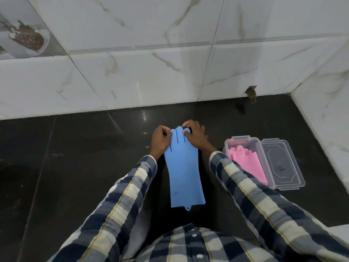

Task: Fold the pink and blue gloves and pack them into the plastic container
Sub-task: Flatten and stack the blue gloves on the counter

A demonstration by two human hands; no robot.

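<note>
Blue gloves (184, 173) lie flat and stacked on the dark counter, fingers pointing away from me, cuff towards my body. My left hand (160, 140) pinches the fingertips at the left side of the stack. My right hand (195, 136) pinches the fingertips at the right side. To the right stands the clear plastic container (268, 167), open, with folded pink gloves (246, 157) inside it.
The container's clear lid (283, 164) lies flat against the box's right side. The dark counter (75, 157) ends at a white marble tiled wall (151, 76) behind and at the right. A small hole (251, 91) shows in the wall base.
</note>
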